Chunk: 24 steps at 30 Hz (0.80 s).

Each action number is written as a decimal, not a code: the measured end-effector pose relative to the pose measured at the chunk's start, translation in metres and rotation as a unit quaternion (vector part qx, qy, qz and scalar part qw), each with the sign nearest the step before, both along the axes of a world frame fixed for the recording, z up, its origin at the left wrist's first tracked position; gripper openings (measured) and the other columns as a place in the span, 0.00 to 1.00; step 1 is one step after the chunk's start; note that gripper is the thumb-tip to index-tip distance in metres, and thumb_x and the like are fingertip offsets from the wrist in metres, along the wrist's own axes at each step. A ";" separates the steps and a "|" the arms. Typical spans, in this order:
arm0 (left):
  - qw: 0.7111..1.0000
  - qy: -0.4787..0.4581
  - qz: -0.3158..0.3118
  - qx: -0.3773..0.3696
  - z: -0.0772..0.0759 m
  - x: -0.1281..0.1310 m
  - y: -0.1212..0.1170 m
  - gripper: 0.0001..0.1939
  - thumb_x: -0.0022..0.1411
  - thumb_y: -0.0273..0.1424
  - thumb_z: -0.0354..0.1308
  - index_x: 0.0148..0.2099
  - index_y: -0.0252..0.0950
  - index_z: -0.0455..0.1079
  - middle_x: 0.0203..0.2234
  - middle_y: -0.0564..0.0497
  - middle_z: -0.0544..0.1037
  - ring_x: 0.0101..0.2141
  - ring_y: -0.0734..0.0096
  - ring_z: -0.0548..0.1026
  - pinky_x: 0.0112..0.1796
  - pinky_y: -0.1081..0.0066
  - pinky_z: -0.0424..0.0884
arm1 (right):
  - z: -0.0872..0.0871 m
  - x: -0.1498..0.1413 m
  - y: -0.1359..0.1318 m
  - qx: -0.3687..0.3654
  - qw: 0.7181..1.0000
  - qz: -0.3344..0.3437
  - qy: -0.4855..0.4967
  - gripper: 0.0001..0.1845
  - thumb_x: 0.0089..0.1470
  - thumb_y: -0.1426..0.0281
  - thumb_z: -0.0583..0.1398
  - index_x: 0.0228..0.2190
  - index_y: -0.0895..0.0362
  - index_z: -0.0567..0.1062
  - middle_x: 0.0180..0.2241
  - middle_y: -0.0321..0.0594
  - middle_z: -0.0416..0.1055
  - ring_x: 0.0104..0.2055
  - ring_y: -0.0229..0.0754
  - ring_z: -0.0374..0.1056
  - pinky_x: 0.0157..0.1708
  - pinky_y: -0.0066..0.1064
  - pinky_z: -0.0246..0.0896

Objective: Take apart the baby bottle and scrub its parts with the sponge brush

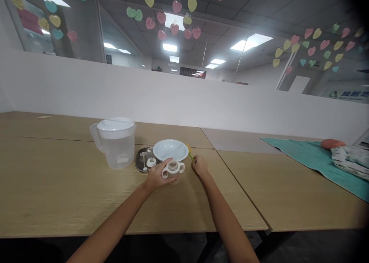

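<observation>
My left hand (158,175) is closed around a small baby bottle (173,168) with a white two-handled ring, its open mouth tilted toward me. Just to the right, my right hand (200,166) has its fingers pinched on the green handle of a slim brush-like tool (190,154) with a yellow end. That yellow end rests by the right rim of a white bowl (161,145). Left of the bowl, a metal tray (138,165) holds a white ring-shaped cap (151,162), a straw-like piece (144,161) and a clear dome-shaped part (150,152).
A clear lidded plastic jug (119,149) stands left of the tray. A teal towel (311,159) with folded patterned cloth (350,161) and a reddish item (332,143) lies at the right. A low white wall (144,97) runs behind the wooden table (72,186).
</observation>
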<state>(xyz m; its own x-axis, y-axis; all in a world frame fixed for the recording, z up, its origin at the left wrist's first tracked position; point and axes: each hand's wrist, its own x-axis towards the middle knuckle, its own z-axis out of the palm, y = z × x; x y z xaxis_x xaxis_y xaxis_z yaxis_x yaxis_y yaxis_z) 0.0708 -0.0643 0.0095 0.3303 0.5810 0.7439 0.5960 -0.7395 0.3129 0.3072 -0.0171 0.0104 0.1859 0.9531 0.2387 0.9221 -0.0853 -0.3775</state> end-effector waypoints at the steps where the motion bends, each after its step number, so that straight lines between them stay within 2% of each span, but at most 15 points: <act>1: 1.000 0.020 -0.008 -0.007 -0.001 0.001 0.000 0.34 0.48 0.48 0.61 0.56 0.39 0.62 0.46 0.48 0.75 0.40 0.66 0.76 0.41 0.73 0.71 | 0.001 -0.001 -0.002 -0.006 1.000 0.011 -0.011 0.15 0.51 0.74 0.53 0.40 0.57 0.72 0.37 0.43 0.74 0.40 0.41 0.69 0.33 0.25 0.54; 3: 0.998 0.050 0.006 -0.026 0.000 0.001 0.001 0.33 0.50 0.49 0.59 0.55 0.40 0.62 0.43 0.49 0.77 0.37 0.66 0.77 0.39 0.73 0.71 | 0.004 -0.004 -0.005 -0.017 0.999 0.029 -0.031 0.15 0.51 0.73 0.53 0.42 0.57 0.71 0.38 0.44 0.74 0.40 0.42 0.69 0.33 0.26 0.54; 5: 0.995 0.070 0.048 -0.043 0.001 -0.001 0.004 0.34 0.50 0.51 0.58 0.56 0.40 0.61 0.38 0.49 0.78 0.34 0.65 0.77 0.36 0.72 0.71 | 0.006 -0.007 -0.008 -0.028 0.997 0.045 -0.051 0.16 0.50 0.73 0.54 0.42 0.58 0.70 0.38 0.45 0.73 0.40 0.43 0.69 0.33 0.26 0.54; 7: 0.992 0.091 0.075 -0.046 0.003 -0.006 0.006 0.36 0.50 0.52 0.57 0.57 0.39 0.60 0.36 0.47 0.79 0.35 0.62 0.77 0.35 0.71 0.70 | 0.009 -0.011 -0.011 -0.039 0.995 0.060 -0.070 0.16 0.50 0.73 0.54 0.42 0.59 0.70 0.38 0.46 0.73 0.40 0.43 0.69 0.32 0.27 0.55; 9: 0.991 0.098 0.076 -0.045 0.005 -0.015 0.009 0.37 0.50 0.52 0.56 0.57 0.39 0.58 0.37 0.46 0.78 0.37 0.60 0.76 0.34 0.70 0.69 | 0.014 -0.013 -0.012 -0.050 0.993 0.070 -0.086 0.15 0.50 0.72 0.54 0.41 0.60 0.70 0.38 0.47 0.73 0.40 0.44 0.70 0.33 0.27 0.55; 11: 0.995 0.059 0.072 -0.045 0.008 -0.026 0.012 0.34 0.53 0.50 0.54 0.57 0.37 0.57 0.36 0.47 0.77 0.34 0.63 0.76 0.34 0.70 0.69 | 0.020 -0.013 -0.013 -0.055 0.991 0.071 -0.099 0.13 0.51 0.70 0.54 0.39 0.60 0.72 0.37 0.48 0.73 0.40 0.45 0.70 0.33 0.28 0.56; 13: 0.995 -0.026 0.090 -0.044 0.012 -0.039 0.016 0.30 0.57 0.48 0.49 0.57 0.36 0.56 0.34 0.48 0.76 0.31 0.67 0.75 0.33 0.70 0.69 | 0.030 -0.012 -0.012 -0.050 0.991 0.061 -0.111 0.14 0.53 0.69 0.52 0.36 0.62 0.74 0.37 0.51 0.73 0.40 0.47 0.70 0.34 0.29 0.57; 15: 0.984 -0.110 0.133 -0.045 0.015 -0.051 0.023 0.26 0.62 0.45 0.44 0.57 0.34 0.54 0.33 0.48 0.76 0.31 0.67 0.74 0.33 0.70 0.69 | 0.042 -0.010 -0.011 -0.034 0.991 0.048 -0.123 0.17 0.56 0.68 0.50 0.36 0.63 0.75 0.37 0.54 0.73 0.42 0.49 0.69 0.36 0.31 0.58; 17: 0.969 -0.132 0.200 -0.057 0.015 -0.061 0.031 0.25 0.64 0.44 0.41 0.57 0.34 0.55 0.32 0.48 0.76 0.32 0.65 0.74 0.33 0.68 0.68 | 0.055 -0.012 -0.007 -0.018 0.990 0.045 -0.131 0.19 0.57 0.67 0.48 0.38 0.63 0.75 0.38 0.55 0.72 0.43 0.49 0.69 0.37 0.31 0.58; 21: 0.963 0.009 0.263 -0.055 0.010 -0.070 0.046 0.25 0.64 0.45 0.38 0.44 0.34 0.69 0.34 0.44 0.76 0.38 0.58 0.73 0.40 0.62 0.66 | 0.071 -0.036 0.008 0.008 0.988 0.077 -0.137 0.20 0.59 0.66 0.47 0.41 0.60 0.74 0.41 0.51 0.72 0.44 0.45 0.68 0.40 0.30 0.59; 24: 0.946 0.090 0.309 -0.036 0.004 -0.069 0.050 0.27 0.65 0.43 0.35 0.38 0.33 0.73 0.36 0.40 0.75 0.41 0.55 0.71 0.44 0.60 0.64 | 0.069 -0.065 0.025 0.022 0.984 0.118 -0.133 0.19 0.59 0.67 0.47 0.42 0.58 0.74 0.42 0.48 0.72 0.45 0.43 0.68 0.42 0.29 0.58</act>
